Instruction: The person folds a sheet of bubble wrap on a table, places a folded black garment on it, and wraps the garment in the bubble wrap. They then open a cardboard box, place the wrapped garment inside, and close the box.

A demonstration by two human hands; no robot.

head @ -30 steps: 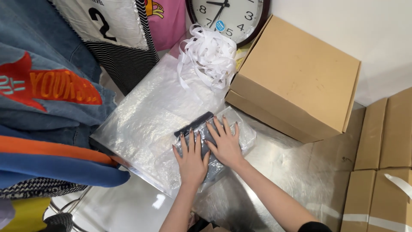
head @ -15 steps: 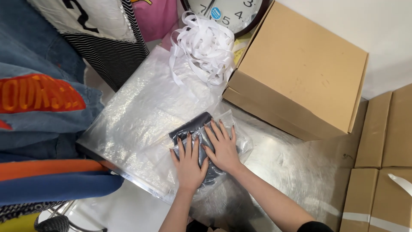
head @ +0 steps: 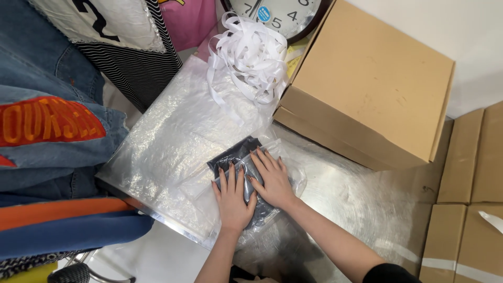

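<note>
Head view: left hand (head: 233, 202) and right hand (head: 272, 181), fingers spread flat, still pressing dark folded garment (head: 242, 157) in clear bag (head: 201, 188), unmoved beneath fingertips. Garment's near part hidden under palms; bag edges indistinct.

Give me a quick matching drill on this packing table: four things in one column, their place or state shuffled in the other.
1. dark garment
2. white ribbon bundle
3. cardboard box
4. wall clock

a. upper right, closed
b. top edge, behind the ribbon
c. pressed flat in a clear bag under both hands
d. heaped on the plastic sheets

Pairs: 1-c, 2-d, 3-a, 4-b
</note>
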